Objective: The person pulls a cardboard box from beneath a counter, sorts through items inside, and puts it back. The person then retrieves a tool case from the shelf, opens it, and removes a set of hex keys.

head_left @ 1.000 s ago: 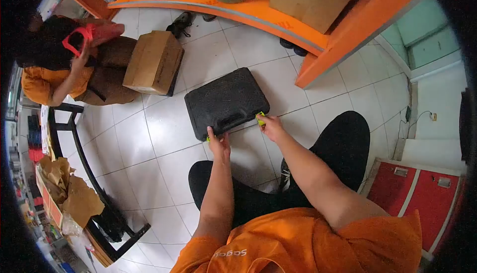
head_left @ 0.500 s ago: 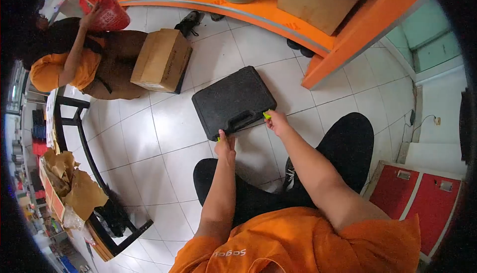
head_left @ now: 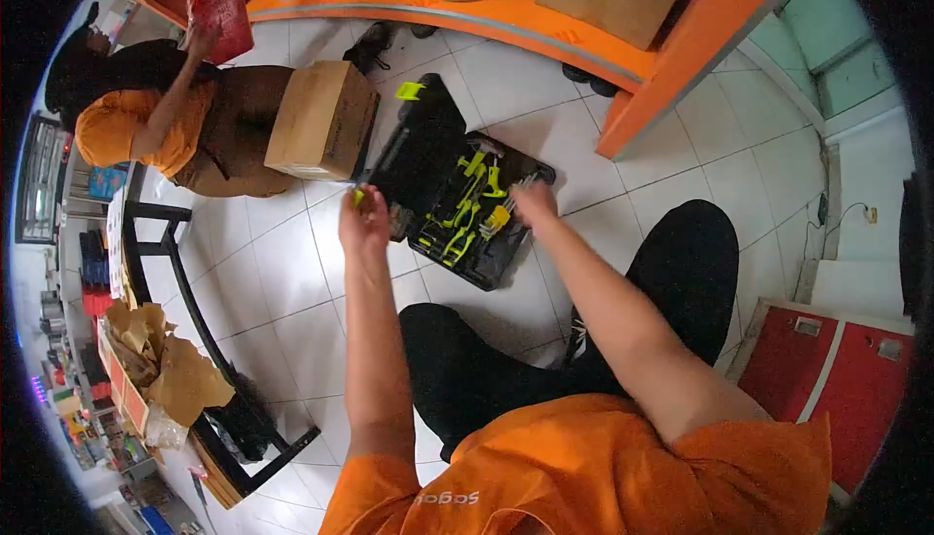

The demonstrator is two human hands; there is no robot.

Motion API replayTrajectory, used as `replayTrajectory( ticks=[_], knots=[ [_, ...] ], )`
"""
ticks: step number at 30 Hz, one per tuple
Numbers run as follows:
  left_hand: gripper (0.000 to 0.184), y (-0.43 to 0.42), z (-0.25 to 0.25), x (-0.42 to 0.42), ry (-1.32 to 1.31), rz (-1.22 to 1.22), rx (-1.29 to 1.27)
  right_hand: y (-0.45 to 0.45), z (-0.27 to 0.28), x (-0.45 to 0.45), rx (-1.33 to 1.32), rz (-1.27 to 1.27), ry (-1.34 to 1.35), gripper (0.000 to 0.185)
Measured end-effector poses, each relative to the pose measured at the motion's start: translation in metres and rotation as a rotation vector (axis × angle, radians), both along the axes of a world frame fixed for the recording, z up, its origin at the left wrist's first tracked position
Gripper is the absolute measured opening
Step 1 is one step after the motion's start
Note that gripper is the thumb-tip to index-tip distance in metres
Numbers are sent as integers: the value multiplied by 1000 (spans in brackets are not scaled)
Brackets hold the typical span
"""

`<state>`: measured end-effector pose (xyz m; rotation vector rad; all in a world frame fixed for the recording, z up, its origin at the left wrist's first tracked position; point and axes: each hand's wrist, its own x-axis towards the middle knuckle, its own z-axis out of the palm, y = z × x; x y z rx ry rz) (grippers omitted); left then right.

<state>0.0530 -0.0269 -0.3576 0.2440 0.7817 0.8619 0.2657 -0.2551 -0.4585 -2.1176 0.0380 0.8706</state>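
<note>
Lid (head_left: 428, 131) is standing open, left hand (head_left: 365, 221) pinching its latch (head_left: 359, 197); tools (head_left: 470, 212) are lying beside right hand (head_left: 534, 204), its grip unclear.

Tool case (head_left: 428, 131), centre: black plastic, matt. Floor tiles (head_left: 272, 284): smooth, glossy. Carton (head_left: 316, 126), upper left: matt cardboard. Crumpled paper (head_left: 195, 374), lower left. Shirt (head_left: 603, 457), bottom: matt cloth.

cdbd box (head_left: 313, 122) on tile flr (head_left: 302, 267) | orng shelf (head_left: 522, 5) top | red cab (head_left: 848, 394) btm R
</note>
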Motion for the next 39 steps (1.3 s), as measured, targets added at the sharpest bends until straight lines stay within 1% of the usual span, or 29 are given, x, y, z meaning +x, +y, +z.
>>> replayTrajectory(
  ticks=[1, 2, 3, 6, 7, 10, 11, 13, 14, 16, 17, 18, 19, 20, 21, 22, 23, 24, 25, 26, 27, 28, 29, 30, 32, 33, 36, 37, 39],
  knots=[
    [19, 17, -3, -4, 61, 10, -11, -18, -4, -25, -63, 41, -108, 43],
    [19, 26, -3, -8, 123, 36, -29, -25, -27, -38, -184, 26, -71, 57],
    [18, 32, -3, -13, 150, 27, -30, -32, -50, -52, -302, 13, -26, 74],
    [17, 53, -19, -39, 190, -14, -1, -42, -90, -57, -256, 369, -45, 80],
    [16, 57, -26, -52, 200, -28, 10, -40, -117, -57, -265, 375, -151, 78],
    [15, 56, -38, -85, 252, 40, -48, -46, -132, -33, -180, 426, -162, 68],
    [18, 55, -48, -100, 271, 7, -12, -44, -120, -29, -240, 376, -184, 63],
    [23, 39, -64, -129, 286, 19, -128, -44, -91, -21, -361, 283, -230, 53],
    [25, 32, -74, -143, 289, 27, -185, -44, -86, -15, -431, 291, -283, 49],
    [33, 20, -99, -163, 230, -70, -190, -48, -73, -6, -569, 305, -385, 42],
    [33, 9, -94, -159, 305, 21, -352, -48, -57, -10, -522, 322, -542, 41],
    [31, 6, -113, -164, 356, 65, -389, -48, -35, -16, -469, 343, -698, 40],
    [30, -1, -132, -175, 334, 8, -388, -47, -24, -22, -409, 363, -852, 39],
    [29, -6, -153, -187, 310, -50, -385, -41, -32, -24, -361, 392, -783, 40],
    [31, -3, -184, -199, 236, -57, -407, -33, -50, -23, -316, 415, -717, 41],
    [31, -6, -186, -198, 266, -30, -419, -26, -51, -21, -275, 438, -645, 42],
    [32, -12, -191, -195, 299, -4, -435, -21, -52, -19, -332, 419, -593, 44],
    [32, -20, -197, -194, 334, 26, -452, -19, -54, -16, -310, 411, -588, 45],
    [35, -28, -194, -195, 289, 10, -423, -18, -45, -17, -288, 407, -576, 46],
    [35, -29, -198, -193, 328, 48, -445, -15, -45, -21, -264, 399, -556, 47],
    [35, -34, -199, -195, 391, 63, -432, -12, -53, -20, -248, 411, -645, 47],
    [36, -39, -195, -192, 447, 72, -413, -15, -47, -22, -215, 425, -673, 52],
    [37, -50, -190, -185, 514, 114, -266, -14, -49, -23, -229, 410, -634, 55],
    [37, -53, -182, -183, 618, 99, -207, -14, -49, -23, -245, 391, -598, 57],
    [36, -59, -164, -170, 807, 67, -85, -19, -75, -14, -208, 399, -568, 62],
    [31, -69, -136, -150, 776, 146, -76, -21, -84, -10, -190, 402, -554, 64],
    [28, -93, -108, -129, 689, 84, 55, -14, -63, -6, -345, 454, -453, 73],
    [26, -100, -104, -124, 697, 43, 64, -13, -45, -5, -338, 433, -401, 71],
    [24, -110, -90, -110, 636, 19, 2, -11, -65, 5, -327, 314, -381, 59]
  ],
)
